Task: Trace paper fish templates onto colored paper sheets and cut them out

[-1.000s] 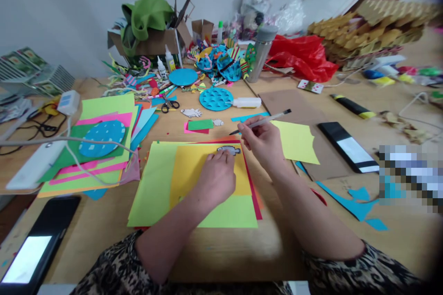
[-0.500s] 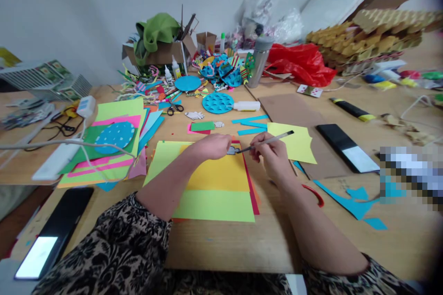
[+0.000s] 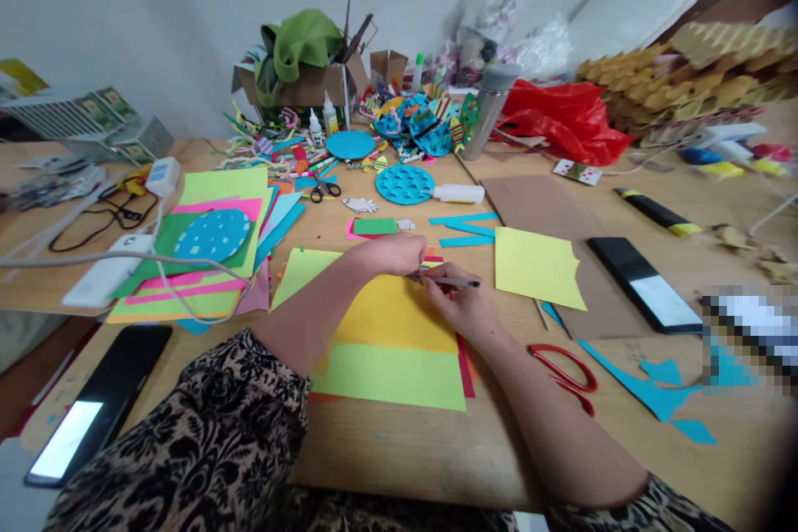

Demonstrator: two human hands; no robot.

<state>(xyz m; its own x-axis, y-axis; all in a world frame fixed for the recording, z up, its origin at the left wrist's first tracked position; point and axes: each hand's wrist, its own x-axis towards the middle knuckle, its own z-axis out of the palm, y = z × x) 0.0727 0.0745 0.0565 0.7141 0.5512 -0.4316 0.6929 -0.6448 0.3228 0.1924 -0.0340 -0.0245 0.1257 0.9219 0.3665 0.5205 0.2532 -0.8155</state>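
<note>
Pen (image 3: 462, 283) gripped in the right hand's (image 3: 465, 305) fingers, at the centre of the frame, slanting low over the top edge of a yellow sheet (image 3: 399, 312). Watching remotely, I see the left hand (image 3: 399, 253) reach across from the left, close beside the pen's point; whether its fingers pinch something or only press down, I cannot tell.

The two hands crowd together, so a knuckle could, in my judgement, knock the pen and skid a stroke. The yellow sheet lies on loose light green paper (image 3: 386, 380); a weak press could let the layers slide. Red scissors (image 3: 583, 374), lower right, sit just beside the right forearm, which might nudge them.

I cannot make out the pen's tip or what lies beneath the left fingertips. The forearm hides the scissors' blades, and a pixelated patch covers part of the far right.
</note>
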